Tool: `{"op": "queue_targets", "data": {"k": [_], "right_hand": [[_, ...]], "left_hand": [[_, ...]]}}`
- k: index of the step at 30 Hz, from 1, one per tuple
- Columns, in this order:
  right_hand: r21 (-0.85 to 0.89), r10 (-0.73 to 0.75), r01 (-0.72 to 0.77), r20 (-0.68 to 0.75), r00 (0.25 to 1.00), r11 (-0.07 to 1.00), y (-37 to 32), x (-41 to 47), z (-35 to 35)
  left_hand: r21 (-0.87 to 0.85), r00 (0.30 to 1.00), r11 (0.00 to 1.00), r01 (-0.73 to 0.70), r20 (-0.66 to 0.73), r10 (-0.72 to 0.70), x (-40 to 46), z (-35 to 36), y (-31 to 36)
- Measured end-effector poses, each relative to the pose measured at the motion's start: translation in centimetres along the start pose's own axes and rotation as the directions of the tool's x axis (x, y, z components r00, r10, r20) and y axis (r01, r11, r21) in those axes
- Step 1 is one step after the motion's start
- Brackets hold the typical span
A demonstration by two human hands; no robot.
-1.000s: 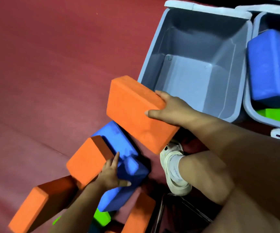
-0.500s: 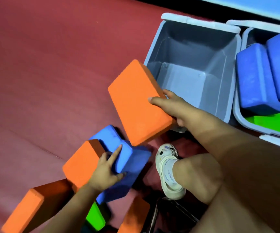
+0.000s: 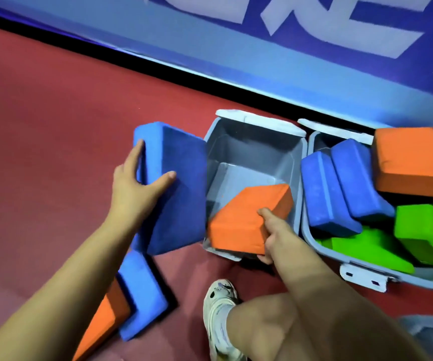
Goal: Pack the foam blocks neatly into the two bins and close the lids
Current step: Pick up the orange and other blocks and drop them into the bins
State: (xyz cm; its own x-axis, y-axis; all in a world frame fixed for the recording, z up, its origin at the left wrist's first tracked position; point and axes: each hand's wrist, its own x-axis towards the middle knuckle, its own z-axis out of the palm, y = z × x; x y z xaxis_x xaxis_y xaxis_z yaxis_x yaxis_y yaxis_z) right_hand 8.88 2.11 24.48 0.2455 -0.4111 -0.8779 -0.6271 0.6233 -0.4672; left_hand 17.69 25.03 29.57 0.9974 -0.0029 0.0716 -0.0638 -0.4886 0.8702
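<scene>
Right hand (image 3: 267, 231) grips a rectangular orange foam block (image 3: 249, 217) by its near end, thumb on top, other fingers hidden underneath. The block sits tilted, one end down inside the empty grey plastic bin (image 3: 252, 152), the near end resting over the bin's front rim. Left hand (image 3: 137, 186) holds a large dark blue foam block (image 3: 176, 188) upright just beside the bin's left wall; fingers wrap the far edge, thumb presses the broad face.

Second grey bin (image 3: 366, 272) stands touching the first on its right and is crowded: two blue blocks (image 3: 340, 186) leaning, green blocks (image 3: 397, 238) below, another orange block (image 3: 416, 160) perched on top above rim level. Lids of both bins hang open at the back. On the red floor (image 3: 41, 126) near the left forearm: a lighter blue block (image 3: 140, 290) and an orange block (image 3: 101, 316), not yet packed.

Risks, as judged from this frame:
- Orange block enters at an angle; if released so, it likely wedges corner-down and wastes floor space in the bin.
- Blue block is close against the bin wall; swinging it in while the right hand is inside could knock the orange block or shift the bin.
- Second bin is overfilled and untidy; its lid probably will not close without rearranging.
- The topmost orange block may slide off.
</scene>
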Motion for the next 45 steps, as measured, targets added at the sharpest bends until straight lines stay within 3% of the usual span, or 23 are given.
{"op": "queue_targets", "data": {"k": [6, 10, 13, 15, 17, 20, 22, 24, 28, 30, 33, 40, 43, 45], "right_hand": [[0.114, -0.040, 0.040, -0.008, 0.999, 0.993, -0.1, 1.8, -0.3], [0.213, -0.155, 0.146, 0.026, 0.988, 0.966, -0.7, 1.8, 0.3], [0.009, -0.365, 0.366, -0.059, 0.929, 0.931, -0.3, 1.7, 1.8], [-0.179, -0.487, 0.483, 0.024, 0.873, 0.857, 0.6, 0.8, 3.0], [-0.355, -0.515, 0.553, 0.204, 0.832, 0.753, 2.3, -0.1, 4.2], [-0.635, -0.475, 0.642, 0.446, 0.759, 0.429, 6.1, -1.4, 6.3], [-0.712, -0.362, 0.652, 0.554, 0.749, 0.260, 9.0, -1.7, 7.2], [-0.746, -0.238, 0.657, 0.622, 0.746, 0.109, 11.6, -2.1, 7.6], [-0.736, -0.063, 0.665, 0.675, 0.735, -0.129, 14.8, -2.0, 8.3], [-0.730, -0.041, 0.662, 0.677, 0.735, -0.172, 15.0, -1.9, 8.5], [-0.728, -0.045, 0.656, 0.675, 0.736, -0.198, 14.6, -1.8, 8.7], [-0.753, 0.025, 0.607, 0.622, 0.782, -0.254, 14.2, -1.3, 8.9], [-0.775, 0.018, 0.603, 0.612, 0.791, -0.189, 13.2, -1.4, 9.0], [-0.817, 0.005, 0.574, 0.574, 0.819, -0.050, 12.6, -1.5, 9.1]], "left_hand": [[0.241, 0.985, 0.957, -0.160, 0.108, 0.137, 3.3, 9.4, 5.5], [0.421, 0.930, 0.865, -0.273, 0.344, 0.126, 5.8, 11.7, 6.7], [0.488, 0.842, 0.804, -0.338, 0.539, 0.026, 7.0, 11.2, 5.4], [0.459, 0.809, 0.809, -0.367, 0.586, 0.034, 6.0, 9.3, 3.6], [0.411, 0.832, 0.849, -0.331, 0.551, 0.058, 3.7, 6.4, 0.7], [0.396, 0.903, 0.895, -0.207, 0.430, 0.019, -2.6, 2.0, -6.5], [0.447, 0.892, 0.884, -0.136, 0.444, -0.087, -8.4, -0.1, -12.3], [0.516, 0.782, 0.854, -0.062, 0.557, -0.280, -15.2, -1.5, -17.6], [0.667, 0.365, 0.728, -0.156, 0.724, -0.585, -27.1, -2.5, -25.4], [0.676, 0.292, 0.707, -0.208, 0.733, -0.615, -30.6, -2.0, -26.7], [0.673, 0.253, 0.680, -0.290, 0.739, -0.624, -32.4, -0.7, -27.0], [0.619, 0.317, 0.785, 0.026, 0.740, -0.594, -27.7, -0.7, -27.2], [0.387, 0.451, 0.859, 0.336, 0.735, -0.507, -22.1, -3.8, -26.1], [0.163, 0.539, 0.836, 0.524, 0.697, -0.473, -18.7, -6.0, -25.1]]}}
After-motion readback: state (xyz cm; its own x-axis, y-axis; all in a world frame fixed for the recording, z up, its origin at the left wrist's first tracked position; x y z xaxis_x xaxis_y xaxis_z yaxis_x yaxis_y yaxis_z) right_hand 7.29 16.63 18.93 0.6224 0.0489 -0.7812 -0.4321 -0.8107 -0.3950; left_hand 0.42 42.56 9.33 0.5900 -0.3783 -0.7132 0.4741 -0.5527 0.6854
